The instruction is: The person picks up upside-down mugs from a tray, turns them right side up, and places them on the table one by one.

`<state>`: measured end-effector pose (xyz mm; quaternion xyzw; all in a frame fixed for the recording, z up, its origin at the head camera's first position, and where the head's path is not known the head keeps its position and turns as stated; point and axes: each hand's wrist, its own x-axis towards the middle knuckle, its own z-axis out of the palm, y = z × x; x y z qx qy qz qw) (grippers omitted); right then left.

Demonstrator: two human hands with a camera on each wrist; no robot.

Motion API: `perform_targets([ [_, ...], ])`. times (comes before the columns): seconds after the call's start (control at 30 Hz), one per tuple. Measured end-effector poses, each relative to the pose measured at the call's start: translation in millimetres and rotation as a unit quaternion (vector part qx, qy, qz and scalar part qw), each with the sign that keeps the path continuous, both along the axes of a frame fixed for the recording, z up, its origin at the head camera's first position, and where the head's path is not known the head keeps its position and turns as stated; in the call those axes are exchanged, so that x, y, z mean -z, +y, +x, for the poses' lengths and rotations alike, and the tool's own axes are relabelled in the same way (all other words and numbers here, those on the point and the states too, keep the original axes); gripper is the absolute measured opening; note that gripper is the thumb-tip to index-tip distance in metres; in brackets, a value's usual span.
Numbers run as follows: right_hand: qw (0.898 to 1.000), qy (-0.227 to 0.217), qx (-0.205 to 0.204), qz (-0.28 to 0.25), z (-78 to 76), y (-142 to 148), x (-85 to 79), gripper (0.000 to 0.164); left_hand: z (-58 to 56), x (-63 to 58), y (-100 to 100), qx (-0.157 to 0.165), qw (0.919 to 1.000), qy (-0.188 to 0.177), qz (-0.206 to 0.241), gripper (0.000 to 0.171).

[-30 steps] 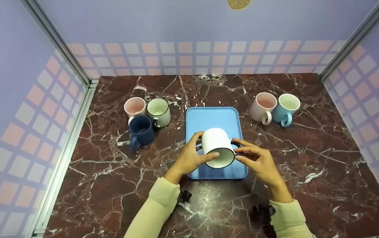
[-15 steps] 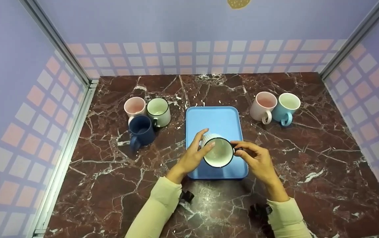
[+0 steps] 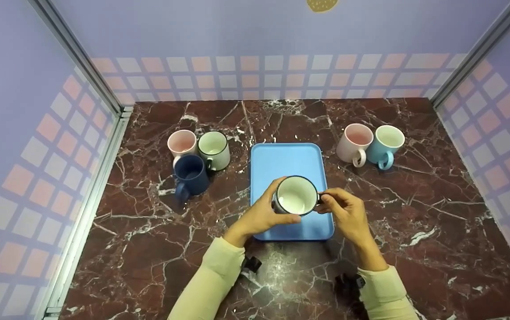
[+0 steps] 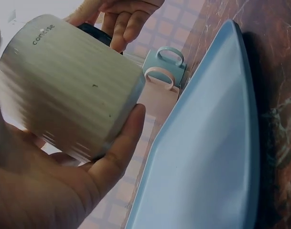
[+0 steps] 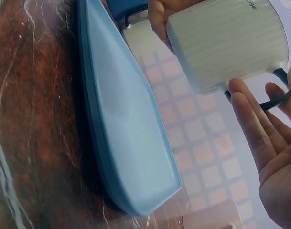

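Observation:
A white ribbed mug [image 3: 297,195] with a black rim and black handle is held up over the blue tray [image 3: 287,164], its mouth facing the head camera. My left hand [image 3: 261,215] grips the mug's body from the left, thumb along the near side. In the left wrist view small dark lettering shows on the mug [image 4: 64,86]. My right hand [image 3: 346,213] pinches the handle at the right, seen in the right wrist view as a dark handle [image 5: 276,102] between the fingers.
At left stand a pink mug [image 3: 182,142], a white black-rimmed mug [image 3: 219,155] and a navy mug [image 3: 192,178] close together. To the right are a pale pink mug [image 3: 348,149] and a light blue mug [image 3: 377,153]. Patterned walls [image 3: 255,35] enclose the marbled table [image 3: 148,266].
The mug has turned from mouth tilted toward the person to mouth facing up. My left hand has shifted its thumb from the mouth to the near side; my right hand stays at the handle.

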<state>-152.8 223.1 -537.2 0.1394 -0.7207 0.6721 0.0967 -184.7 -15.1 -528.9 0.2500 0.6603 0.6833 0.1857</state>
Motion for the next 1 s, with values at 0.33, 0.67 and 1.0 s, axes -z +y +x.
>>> perform_targets([
  [0.33, 0.994, -0.088, -0.044, -0.037, 0.4, -11, -1.3, 0.029, 3.7, 5.1, 7, -0.031, 0.9990, -0.027, 0.015, 0.092],
  [0.67, 0.991, -0.129, -0.002, -0.041, -2.6, -27, -3.3, 0.041, 6.2, 5.9, 10, -0.059, 0.9979, -0.021, -0.015, 0.088],
  [1.0, 0.996, -0.072, 0.044, -0.030, -3.1, -34, -2.1, 0.036, 9.9, 0.8, 13, -0.058, 0.9978, -0.023, -0.020, 0.090],
])
